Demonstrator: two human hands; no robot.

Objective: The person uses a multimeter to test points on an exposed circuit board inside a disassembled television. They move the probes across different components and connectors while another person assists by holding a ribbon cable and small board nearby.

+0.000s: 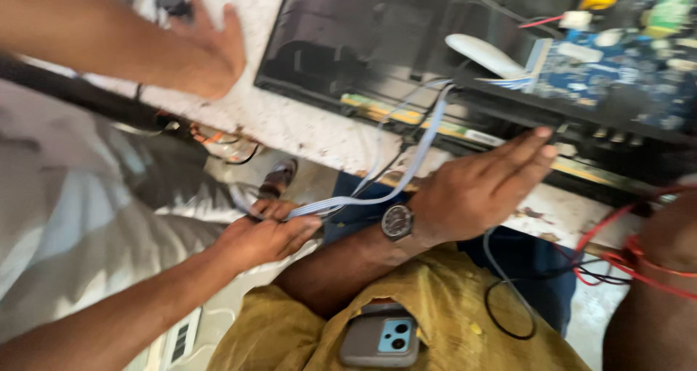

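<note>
Flat ribbon cable [414,153], pale blue-white, is running on a long slant. Its top end is up beyond the left hand's fingertips, near the blue circuit board [617,59]. Its low end is down past that hand's wrist, on the thumb side. The left hand [483,189], the one wearing the wristwatch [397,221], is the nearer of the person's two. It is lying just beside the cable's middle stretch, though I cannot tell whether they are touching.

That hand is lying flat, fingers straight and close together, gripping nothing. Its tips are reaching to the edge of the dark panel [363,37] lying on the speckled table [290,124].

Right hand [675,222] is sitting well off on the far side, cut by the frame edge. Red wires [602,229] are crossing its wrist. I cannot tell whether its fingers are spread or closed.

A co-worker's hand [265,237] is pinching the cable's low end. A second co-worker's hand [210,48] is resting spread on the table, well beyond.
</note>
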